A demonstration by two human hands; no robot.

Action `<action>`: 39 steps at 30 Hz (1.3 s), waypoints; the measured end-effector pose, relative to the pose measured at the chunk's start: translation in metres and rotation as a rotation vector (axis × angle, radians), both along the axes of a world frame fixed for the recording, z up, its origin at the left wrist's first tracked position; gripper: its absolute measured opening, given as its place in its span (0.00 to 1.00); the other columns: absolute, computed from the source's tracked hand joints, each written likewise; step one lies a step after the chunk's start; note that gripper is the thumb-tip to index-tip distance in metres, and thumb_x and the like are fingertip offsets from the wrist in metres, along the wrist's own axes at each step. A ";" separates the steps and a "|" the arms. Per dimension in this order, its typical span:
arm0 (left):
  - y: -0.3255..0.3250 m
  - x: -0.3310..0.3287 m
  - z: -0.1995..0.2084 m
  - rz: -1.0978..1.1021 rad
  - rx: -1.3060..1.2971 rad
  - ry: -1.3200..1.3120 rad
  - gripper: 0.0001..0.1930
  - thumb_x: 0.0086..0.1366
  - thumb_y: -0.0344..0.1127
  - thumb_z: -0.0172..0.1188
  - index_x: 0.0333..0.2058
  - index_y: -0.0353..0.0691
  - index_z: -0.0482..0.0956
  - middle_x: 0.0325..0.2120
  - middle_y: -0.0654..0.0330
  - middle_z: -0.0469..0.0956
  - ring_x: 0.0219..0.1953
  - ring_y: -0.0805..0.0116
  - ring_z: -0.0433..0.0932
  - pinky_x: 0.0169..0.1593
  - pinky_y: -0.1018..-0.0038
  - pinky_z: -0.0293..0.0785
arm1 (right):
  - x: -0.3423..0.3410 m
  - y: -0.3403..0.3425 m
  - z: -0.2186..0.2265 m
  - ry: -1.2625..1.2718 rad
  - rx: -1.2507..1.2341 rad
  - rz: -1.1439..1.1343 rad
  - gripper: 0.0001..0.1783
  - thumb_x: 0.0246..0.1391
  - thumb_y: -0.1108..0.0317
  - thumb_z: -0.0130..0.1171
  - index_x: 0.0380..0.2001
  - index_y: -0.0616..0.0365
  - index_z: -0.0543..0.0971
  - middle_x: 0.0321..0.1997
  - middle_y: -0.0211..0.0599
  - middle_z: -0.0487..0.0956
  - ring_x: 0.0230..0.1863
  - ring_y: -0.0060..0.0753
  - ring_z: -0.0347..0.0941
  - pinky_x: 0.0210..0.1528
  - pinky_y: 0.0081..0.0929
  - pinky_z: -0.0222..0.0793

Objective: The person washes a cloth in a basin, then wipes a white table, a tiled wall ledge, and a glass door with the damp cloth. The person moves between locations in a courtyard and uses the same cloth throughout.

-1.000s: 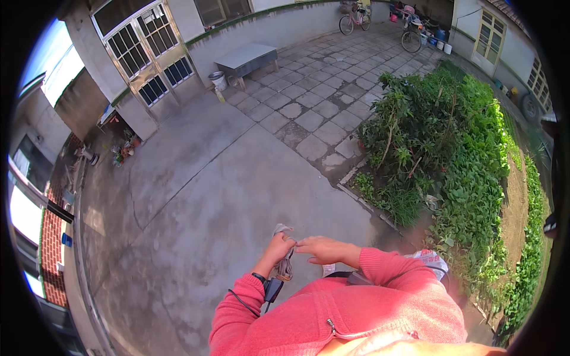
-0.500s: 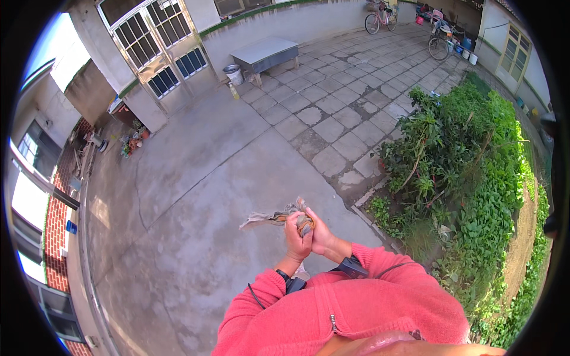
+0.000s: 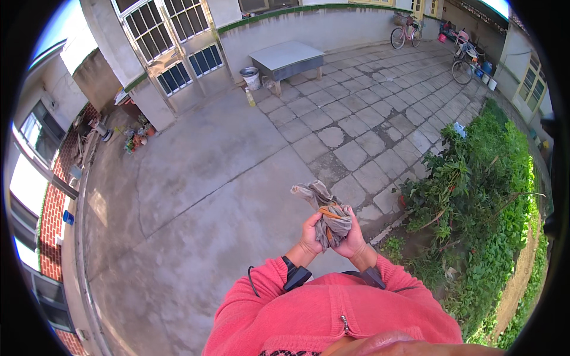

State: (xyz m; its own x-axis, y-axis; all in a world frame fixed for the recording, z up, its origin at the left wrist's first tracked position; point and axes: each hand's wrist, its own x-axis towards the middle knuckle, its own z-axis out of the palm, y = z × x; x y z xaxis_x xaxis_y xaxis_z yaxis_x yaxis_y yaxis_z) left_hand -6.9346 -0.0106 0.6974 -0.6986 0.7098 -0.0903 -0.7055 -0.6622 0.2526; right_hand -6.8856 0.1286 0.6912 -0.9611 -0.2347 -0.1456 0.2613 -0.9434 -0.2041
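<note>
Fingers [image 3: 314, 220]: those of the left hand [image 3: 309, 236] and the right hand [image 3: 355, 238] are grasping one soft bundle between them, each from its own side; some fingertips are hidden in the folds, so I cannot tell how strongly they press

Grey cloth [image 3: 333, 225]: it is bunched between the two palms, in front of the chest and above the ground; its exact kind I cannot tell

Orange strip [image 3: 328, 212]: it shows among the folds, on the upper side of the bundle

Loose end [image 3: 311, 190]: it sticks out from the grip, away from the body and toward the left

Change in the hands: one second ago the left hand has the cloth almost alone, with the right fingertips only at its edge; half a second ago both hands are closed around it and its end points left; now the bundle sits more visible between the palms

Meaning for the handling: I judge that both hands now share the hold, so the bundle is better supported, while the loose end remains free

Wrists: a black box [image 3: 298, 277] is at the left wrist, and another dark one at the right, near the pink sleeves [image 3: 248, 299]

Ground: smooth concrete [image 3: 196, 219] lies below and to the left, paving slabs [image 3: 353, 127] farther ahead, green plants [image 3: 460, 184] to the right
</note>
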 end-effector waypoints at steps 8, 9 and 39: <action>0.055 -0.151 -0.021 -0.030 -0.109 -0.005 0.25 0.65 0.43 0.48 0.57 0.36 0.70 0.55 0.48 0.74 0.56 0.51 0.74 0.63 0.56 0.68 | -0.142 0.063 -0.003 0.030 0.125 -0.020 0.31 0.67 0.41 0.38 0.61 0.50 0.70 0.62 0.38 0.73 0.62 0.42 0.68 0.66 0.44 0.61; 0.064 -0.175 -0.015 -0.014 -0.100 0.028 0.24 0.65 0.42 0.49 0.57 0.37 0.71 0.55 0.48 0.74 0.57 0.51 0.74 0.63 0.56 0.69 | -0.165 0.080 -0.007 0.062 0.159 0.006 0.33 0.66 0.39 0.39 0.61 0.51 0.70 0.62 0.38 0.73 0.63 0.43 0.67 0.67 0.49 0.58; 0.134 -0.790 -0.022 0.247 -0.268 0.126 0.14 0.70 0.38 0.49 0.47 0.36 0.75 0.43 0.54 0.80 0.46 0.62 0.79 0.53 0.65 0.75 | -0.792 0.172 0.002 -0.148 0.294 0.420 0.28 0.68 0.45 0.41 0.54 0.57 0.74 0.53 0.39 0.79 0.54 0.39 0.75 0.58 0.46 0.69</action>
